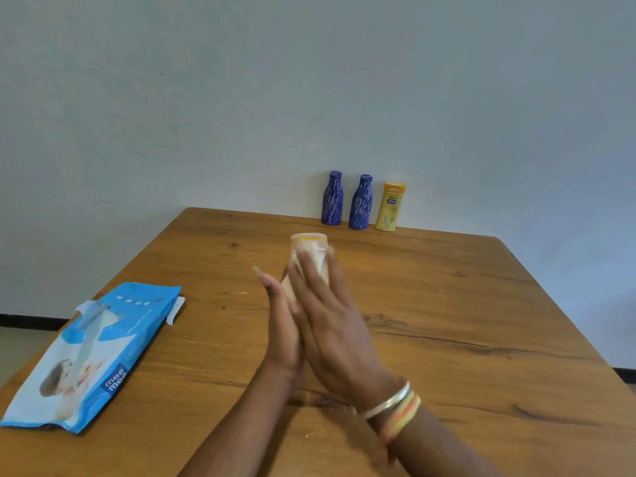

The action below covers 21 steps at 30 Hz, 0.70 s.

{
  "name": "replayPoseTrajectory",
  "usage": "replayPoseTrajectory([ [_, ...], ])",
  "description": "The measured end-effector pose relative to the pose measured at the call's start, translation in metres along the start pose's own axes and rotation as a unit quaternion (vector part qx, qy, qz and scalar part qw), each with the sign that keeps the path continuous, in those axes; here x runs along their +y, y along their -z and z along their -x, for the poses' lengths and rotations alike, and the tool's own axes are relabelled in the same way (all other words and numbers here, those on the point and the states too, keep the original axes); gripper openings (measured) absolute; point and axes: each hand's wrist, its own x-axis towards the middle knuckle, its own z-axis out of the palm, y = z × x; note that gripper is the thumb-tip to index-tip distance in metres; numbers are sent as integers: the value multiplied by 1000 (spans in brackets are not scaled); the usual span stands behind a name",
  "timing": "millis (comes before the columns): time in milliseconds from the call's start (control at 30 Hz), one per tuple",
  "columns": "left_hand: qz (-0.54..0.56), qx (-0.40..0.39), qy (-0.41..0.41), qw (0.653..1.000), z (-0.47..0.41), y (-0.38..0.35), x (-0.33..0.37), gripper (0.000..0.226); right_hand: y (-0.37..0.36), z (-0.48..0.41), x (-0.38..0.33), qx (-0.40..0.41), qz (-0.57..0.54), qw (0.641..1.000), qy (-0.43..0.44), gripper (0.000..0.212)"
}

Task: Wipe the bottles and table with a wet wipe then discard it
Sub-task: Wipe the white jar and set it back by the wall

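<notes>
A pale cream bottle point(309, 241) with a yellow band near its top is held between both hands above the middle of the wooden table point(464, 321). My left hand point(280, 325) grips its lower part from the left. My right hand point(330, 321) lies flat against the bottle's front, pressing a white wet wipe point(318, 261) to it; motion blur hides most of the wipe. At the back edge against the wall stand two blue bottles point(331, 198) point(360, 202) and a yellow bottle point(390, 207).
A blue wet wipe pack point(93, 352) lies on the table's left front, its flap open with a wipe sticking out. A pale wall rises right behind the table. Small crumbs lie near my wrists.
</notes>
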Motion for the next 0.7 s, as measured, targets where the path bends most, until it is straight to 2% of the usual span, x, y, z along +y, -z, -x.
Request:
replayPoseTrajectory([
  [100, 7, -13, 2, 1000, -3, 6, 6, 92, -9, 23, 10, -8, -44, 999, 10, 60],
  [233, -60, -20, -1, 998, 9, -5, -12, 89, -4, -5, 19, 12, -72, 992, -104, 77],
  [267, -68, -14, -4, 998, 10, -7, -13, 91, -2, -12, 16, 10, -58, 993, -105, 77],
  [367, -31, -1, -11, 999, 2, -1, 0, 99, -6, -7, 9, 7, -8, 1000, -14, 67],
  [433, -13, 16, -14, 1000, -3, 7, 11, 94, -14, 13, 8, -11, -59, 998, 6, 61],
  [533, -32, 4, -22, 999, -1, 12, 9, 84, -20, 20, 11, -13, -116, 993, -32, 68],
  [633, -80, 5, -14, 997, 10, 2, -5, 91, -8, -11, 10, 18, -163, 979, -120, 76],
  [700, -82, -2, -30, 996, 10, 0, -6, 95, -2, -23, 6, 27, -143, 984, -99, 72],
])
